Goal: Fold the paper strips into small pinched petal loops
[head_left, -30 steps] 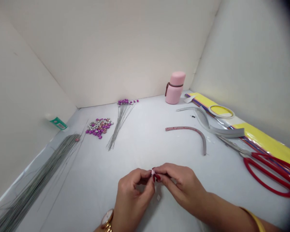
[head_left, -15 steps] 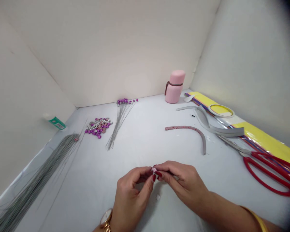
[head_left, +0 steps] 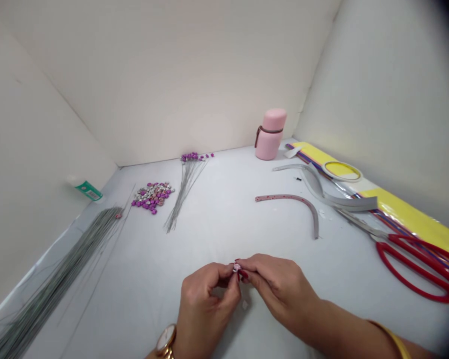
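Observation:
At the front middle of the table, both hands meet fingertip to fingertip around a small pale-pink folded ball [head_left: 237,268]. My left hand [head_left: 209,296] pinches it from the left with thumb and index finger. From the right, thumb and index of my right hand [head_left: 280,281] close on the same ball, hiding part of it. A tiny white scrap [head_left: 245,304] lies on the table just below the fingers. Ahead to the left is a heap of small purple, silver and pink balls [head_left: 151,197]. Beside the heap, thin wires [head_left: 183,194] carry purple tips.
A long bundle of grey-green wires [head_left: 67,269] lies at left, near a green-and-white tube [head_left: 89,190]. A pink flask [head_left: 271,134] stands at the back. Right are a curved pink strip [head_left: 288,198], grey strips [head_left: 351,203], red-handled scissors [head_left: 415,264], a tape roll [head_left: 342,171] and yellow sheets [head_left: 407,214].
Both hands have shifted slightly towards me, and the pink ball has moved a little left and down between the fingertips. The other things on the table lie as before.

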The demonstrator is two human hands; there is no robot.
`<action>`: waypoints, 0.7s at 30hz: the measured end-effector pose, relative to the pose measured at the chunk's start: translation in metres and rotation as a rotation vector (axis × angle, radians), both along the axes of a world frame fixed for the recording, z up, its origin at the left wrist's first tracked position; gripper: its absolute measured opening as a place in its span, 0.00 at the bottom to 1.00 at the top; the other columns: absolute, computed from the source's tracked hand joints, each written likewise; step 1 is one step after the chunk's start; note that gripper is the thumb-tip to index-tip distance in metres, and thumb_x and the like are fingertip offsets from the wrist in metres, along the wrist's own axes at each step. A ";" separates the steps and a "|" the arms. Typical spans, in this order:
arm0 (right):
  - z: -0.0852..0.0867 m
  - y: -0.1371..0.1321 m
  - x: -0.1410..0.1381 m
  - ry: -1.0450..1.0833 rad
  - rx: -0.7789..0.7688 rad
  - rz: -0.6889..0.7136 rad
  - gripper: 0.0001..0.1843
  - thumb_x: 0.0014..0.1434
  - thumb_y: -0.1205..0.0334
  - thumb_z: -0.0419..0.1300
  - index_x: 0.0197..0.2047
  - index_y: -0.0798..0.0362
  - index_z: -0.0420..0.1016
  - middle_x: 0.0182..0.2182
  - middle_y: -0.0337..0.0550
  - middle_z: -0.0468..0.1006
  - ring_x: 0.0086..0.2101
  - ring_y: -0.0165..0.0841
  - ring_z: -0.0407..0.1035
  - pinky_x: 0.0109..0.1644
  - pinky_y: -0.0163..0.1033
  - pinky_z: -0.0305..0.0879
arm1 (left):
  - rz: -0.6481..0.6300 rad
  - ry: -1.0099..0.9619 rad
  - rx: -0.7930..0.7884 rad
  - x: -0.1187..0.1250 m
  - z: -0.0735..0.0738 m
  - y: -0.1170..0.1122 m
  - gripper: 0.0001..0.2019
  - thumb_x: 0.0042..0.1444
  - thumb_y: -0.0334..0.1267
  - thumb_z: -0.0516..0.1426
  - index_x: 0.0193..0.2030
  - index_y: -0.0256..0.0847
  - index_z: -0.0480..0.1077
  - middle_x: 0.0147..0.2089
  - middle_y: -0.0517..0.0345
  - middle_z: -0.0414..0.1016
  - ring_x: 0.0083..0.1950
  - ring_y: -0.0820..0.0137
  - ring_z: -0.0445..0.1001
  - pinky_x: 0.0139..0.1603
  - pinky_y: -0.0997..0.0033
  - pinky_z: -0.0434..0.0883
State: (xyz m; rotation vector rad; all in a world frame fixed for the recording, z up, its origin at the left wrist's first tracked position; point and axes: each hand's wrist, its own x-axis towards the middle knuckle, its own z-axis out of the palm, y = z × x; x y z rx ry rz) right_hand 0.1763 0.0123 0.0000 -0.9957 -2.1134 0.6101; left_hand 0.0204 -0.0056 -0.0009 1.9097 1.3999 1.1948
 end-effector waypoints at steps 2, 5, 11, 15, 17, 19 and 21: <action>-0.001 0.000 -0.001 -0.036 0.054 0.007 0.13 0.59 0.71 0.47 0.39 0.57 0.71 0.29 0.46 0.78 0.29 0.33 0.72 0.32 0.37 0.68 | 0.009 0.017 0.003 0.000 0.000 0.000 0.05 0.49 0.28 0.56 0.29 0.36 0.73 0.24 0.58 0.76 0.23 0.73 0.74 0.26 0.77 0.71; 0.000 0.001 -0.001 -0.012 -0.002 0.001 0.12 0.59 0.71 0.48 0.40 0.57 0.72 0.30 0.46 0.78 0.30 0.33 0.72 0.34 0.37 0.69 | -0.012 -0.054 -0.098 -0.001 0.000 0.001 0.04 0.50 0.29 0.55 0.31 0.36 0.72 0.27 0.57 0.77 0.26 0.72 0.75 0.28 0.76 0.73; 0.003 0.003 0.004 0.141 -0.239 0.022 0.14 0.59 0.69 0.50 0.47 0.53 0.70 0.32 0.42 0.77 0.32 0.29 0.72 0.37 0.32 0.68 | -0.099 -0.216 -0.227 -0.004 -0.004 0.003 0.07 0.53 0.29 0.55 0.38 0.39 0.72 0.34 0.57 0.79 0.34 0.71 0.77 0.36 0.75 0.74; 0.003 0.004 0.005 0.145 -0.231 -0.022 0.10 0.58 0.69 0.52 0.40 0.52 0.73 0.29 0.40 0.77 0.30 0.29 0.71 0.35 0.31 0.67 | -0.069 -0.178 -0.219 -0.005 -0.006 0.003 0.09 0.53 0.30 0.55 0.41 0.40 0.73 0.37 0.55 0.79 0.36 0.70 0.77 0.37 0.74 0.74; 0.003 0.003 0.005 0.137 -0.226 -0.040 0.10 0.58 0.69 0.53 0.40 0.52 0.73 0.30 0.40 0.77 0.30 0.28 0.71 0.35 0.31 0.67 | -0.064 -0.167 -0.201 -0.006 -0.006 0.002 0.09 0.53 0.30 0.55 0.40 0.40 0.73 0.37 0.55 0.79 0.36 0.70 0.77 0.37 0.74 0.74; 0.002 0.003 0.004 0.135 -0.218 -0.042 0.10 0.57 0.70 0.53 0.40 0.52 0.73 0.30 0.39 0.77 0.31 0.28 0.71 0.35 0.31 0.67 | -0.069 -0.157 -0.163 -0.005 -0.004 0.002 0.09 0.52 0.30 0.55 0.40 0.39 0.73 0.36 0.55 0.79 0.35 0.70 0.77 0.36 0.75 0.74; 0.001 0.003 0.004 0.135 -0.200 -0.031 0.10 0.57 0.70 0.53 0.40 0.52 0.72 0.30 0.40 0.78 0.31 0.28 0.71 0.35 0.30 0.67 | -0.069 -0.135 -0.132 -0.005 -0.002 0.001 0.09 0.51 0.29 0.56 0.39 0.38 0.73 0.35 0.55 0.79 0.34 0.70 0.77 0.35 0.75 0.74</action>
